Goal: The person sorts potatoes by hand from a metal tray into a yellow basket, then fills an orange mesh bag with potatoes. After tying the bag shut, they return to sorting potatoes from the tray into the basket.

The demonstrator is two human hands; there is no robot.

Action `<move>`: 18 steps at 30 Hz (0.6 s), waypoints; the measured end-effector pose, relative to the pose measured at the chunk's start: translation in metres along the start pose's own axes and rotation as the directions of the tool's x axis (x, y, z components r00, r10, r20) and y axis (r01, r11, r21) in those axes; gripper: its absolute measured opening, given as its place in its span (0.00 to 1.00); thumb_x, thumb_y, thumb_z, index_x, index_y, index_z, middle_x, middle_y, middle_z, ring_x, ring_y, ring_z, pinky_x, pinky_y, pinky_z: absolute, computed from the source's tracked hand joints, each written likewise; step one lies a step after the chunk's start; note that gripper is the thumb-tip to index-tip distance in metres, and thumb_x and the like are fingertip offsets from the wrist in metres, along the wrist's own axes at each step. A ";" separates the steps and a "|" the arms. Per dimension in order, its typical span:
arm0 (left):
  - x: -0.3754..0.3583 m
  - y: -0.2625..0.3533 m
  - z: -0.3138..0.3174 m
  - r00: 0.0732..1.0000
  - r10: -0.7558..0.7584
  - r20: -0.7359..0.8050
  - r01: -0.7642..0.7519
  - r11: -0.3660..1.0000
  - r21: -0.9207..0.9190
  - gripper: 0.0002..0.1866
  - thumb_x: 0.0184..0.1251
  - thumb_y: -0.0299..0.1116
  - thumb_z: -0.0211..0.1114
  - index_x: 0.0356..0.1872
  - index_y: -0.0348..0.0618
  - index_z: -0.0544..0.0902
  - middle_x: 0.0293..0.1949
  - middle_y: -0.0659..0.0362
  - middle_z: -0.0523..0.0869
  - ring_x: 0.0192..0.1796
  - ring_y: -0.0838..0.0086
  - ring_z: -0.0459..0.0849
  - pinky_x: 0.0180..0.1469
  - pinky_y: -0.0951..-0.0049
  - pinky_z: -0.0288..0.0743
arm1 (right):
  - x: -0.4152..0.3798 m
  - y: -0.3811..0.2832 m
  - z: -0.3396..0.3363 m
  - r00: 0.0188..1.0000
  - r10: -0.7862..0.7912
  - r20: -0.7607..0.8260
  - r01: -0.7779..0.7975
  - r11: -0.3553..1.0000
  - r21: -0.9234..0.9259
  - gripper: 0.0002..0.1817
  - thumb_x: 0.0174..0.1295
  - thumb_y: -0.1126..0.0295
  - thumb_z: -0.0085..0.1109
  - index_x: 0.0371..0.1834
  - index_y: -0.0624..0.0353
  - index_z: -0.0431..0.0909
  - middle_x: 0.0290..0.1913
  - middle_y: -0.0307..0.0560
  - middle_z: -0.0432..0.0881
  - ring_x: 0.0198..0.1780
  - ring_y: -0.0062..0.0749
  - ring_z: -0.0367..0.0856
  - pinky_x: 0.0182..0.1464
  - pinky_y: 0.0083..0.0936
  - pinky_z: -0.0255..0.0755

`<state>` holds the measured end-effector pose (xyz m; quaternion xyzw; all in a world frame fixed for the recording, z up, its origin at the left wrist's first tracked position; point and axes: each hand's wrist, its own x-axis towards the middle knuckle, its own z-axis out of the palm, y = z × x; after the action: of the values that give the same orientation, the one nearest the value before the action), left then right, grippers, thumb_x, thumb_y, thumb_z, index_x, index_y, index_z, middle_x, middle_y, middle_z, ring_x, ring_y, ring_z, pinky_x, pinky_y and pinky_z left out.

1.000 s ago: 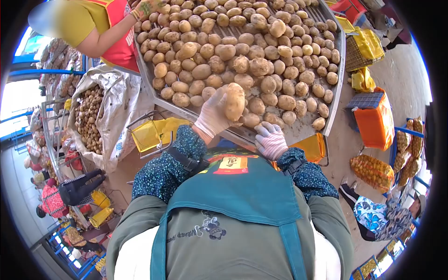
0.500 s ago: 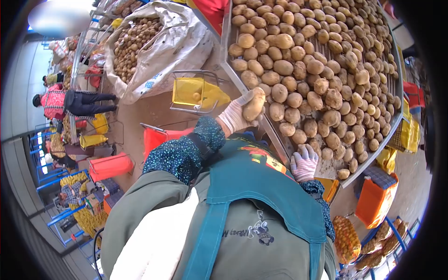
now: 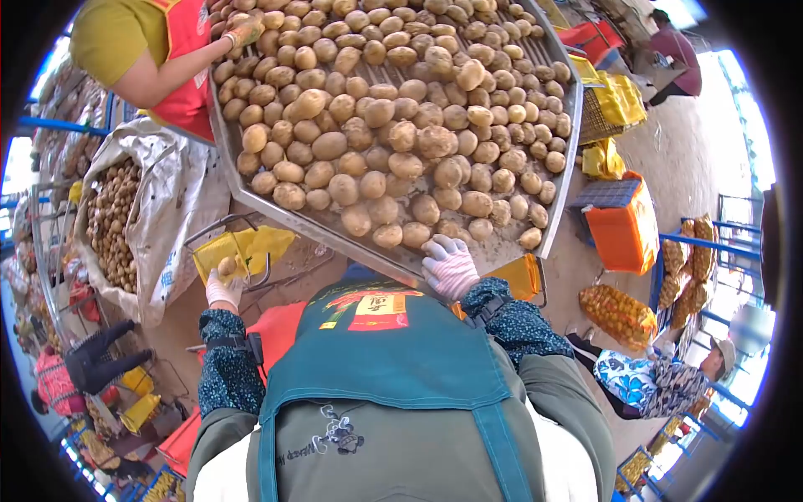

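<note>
My left hand (image 3: 224,293), in a whitish glove, is stretched out to the left at a yellow-lined metal-framed holder (image 3: 261,245). A potato (image 3: 227,266) shows at its fingertips, seemingly gripped, though the fingers are partly hidden. My right hand (image 3: 452,269), in a pink-and-white striped glove, rests at the near edge of the metal sorting table (image 3: 309,227). Its fingers are apart, close to the nearest potatoes, and it holds nothing. Many loose potatoes (image 3: 401,138) cover the table.
A large white sack (image 3: 180,205) of potatoes stands at the left. Across the table's left side reaches a co-worker's gloved hand (image 3: 247,32). An orange holder (image 3: 623,224) and a filled net bag (image 3: 617,316) are at the right. Another person (image 3: 657,376) is at lower right.
My left hand has moved from the table edge, where it held a potato, out to the yellow holder. My right hand stays at the table edge. The view has turned left, bringing a co-worker into sight.
</note>
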<state>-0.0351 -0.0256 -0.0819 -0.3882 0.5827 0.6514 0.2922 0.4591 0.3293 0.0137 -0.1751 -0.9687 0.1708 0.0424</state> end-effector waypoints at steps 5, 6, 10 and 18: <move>-0.063 -0.017 0.058 0.962 0.229 0.147 -0.271 0.856 0.440 0.32 0.73 0.48 0.65 0.72 0.46 0.69 0.64 0.46 0.78 0.57 0.52 0.83 0.54 0.52 0.82 | 0.013 0.017 -0.026 0.998 0.032 -0.053 -0.014 0.950 0.312 0.11 0.56 0.64 0.64 0.41 0.53 0.83 0.53 0.46 0.82 0.59 0.50 0.76 0.59 0.47 0.71; -0.080 -0.019 0.076 0.946 0.265 0.184 -0.321 0.838 0.442 0.27 0.75 0.43 0.65 0.69 0.44 0.72 0.55 0.49 0.85 0.40 0.61 0.88 0.38 0.62 0.84 | 0.018 0.025 -0.028 0.991 0.089 -0.095 -0.035 0.885 0.463 0.12 0.56 0.66 0.65 0.43 0.54 0.83 0.52 0.48 0.82 0.57 0.52 0.78 0.58 0.46 0.72; -0.121 -0.043 0.129 0.844 0.309 0.438 -0.509 0.721 0.470 0.22 0.76 0.38 0.63 0.65 0.40 0.76 0.47 0.52 0.88 0.34 0.70 0.86 0.31 0.75 0.80 | 0.059 0.071 -0.056 0.885 0.279 -0.371 -0.169 0.938 0.302 0.16 0.59 0.68 0.65 0.50 0.57 0.82 0.54 0.55 0.82 0.58 0.58 0.78 0.63 0.48 0.72; -0.212 -0.105 0.191 0.594 0.090 0.799 -0.754 0.409 0.514 0.21 0.75 0.35 0.65 0.64 0.35 0.79 0.44 0.59 0.88 0.39 0.77 0.86 0.38 0.77 0.81 | 0.094 0.117 -0.020 0.817 0.476 -0.325 -0.449 0.879 0.159 0.33 0.66 0.49 0.60 0.70 0.56 0.74 0.71 0.56 0.74 0.73 0.55 0.68 0.76 0.49 0.57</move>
<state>0.1325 0.1941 0.0456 0.2343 0.7516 0.4419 0.4300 0.4118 0.4717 -0.0056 -0.4311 -0.8661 0.1778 0.1801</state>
